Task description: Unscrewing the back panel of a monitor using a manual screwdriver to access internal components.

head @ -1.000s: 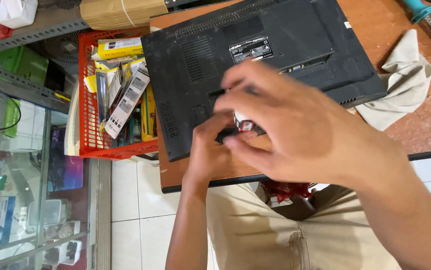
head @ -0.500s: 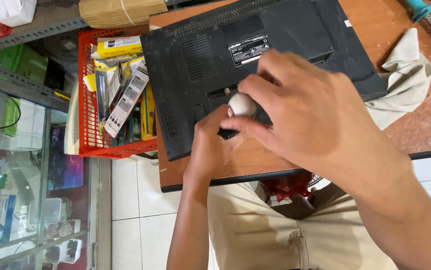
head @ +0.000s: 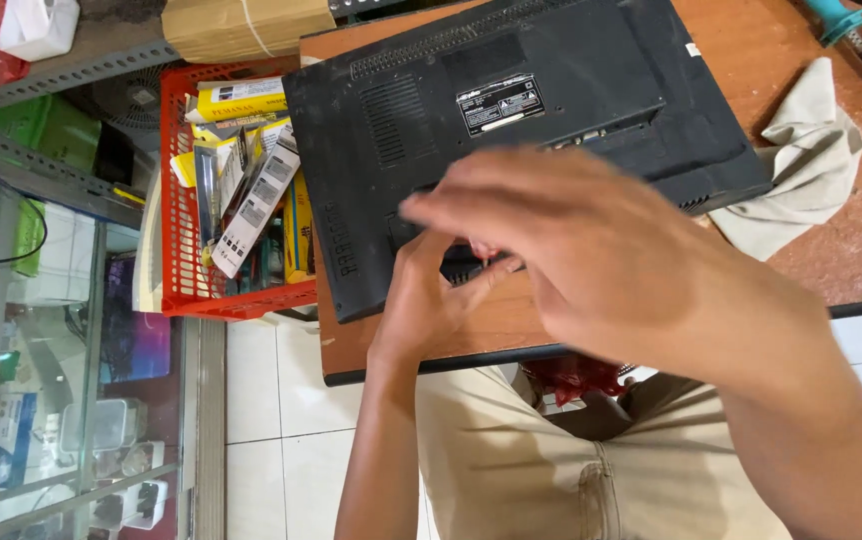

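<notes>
Bright, even daylight; the right hand [head: 611, 250] is motion-blurred.

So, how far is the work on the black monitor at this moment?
Done: the black monitor lies face down on the wooden table. In hand: the left hand presses on its lower edge and the right hand is above it, blurred. Whether they grip something is hidden. Left: the back cover looks closed; the cloth lies unused beside it.

The monitor back [head: 511, 130] is showing matt black plastic with ribbed vents; the table [head: 801, 250] is presenting smooth reddish wood laminate, the cloth [head: 801, 170] is lying as soft beige fabric, the basket [head: 179, 250] is glossy red plastic
</notes>
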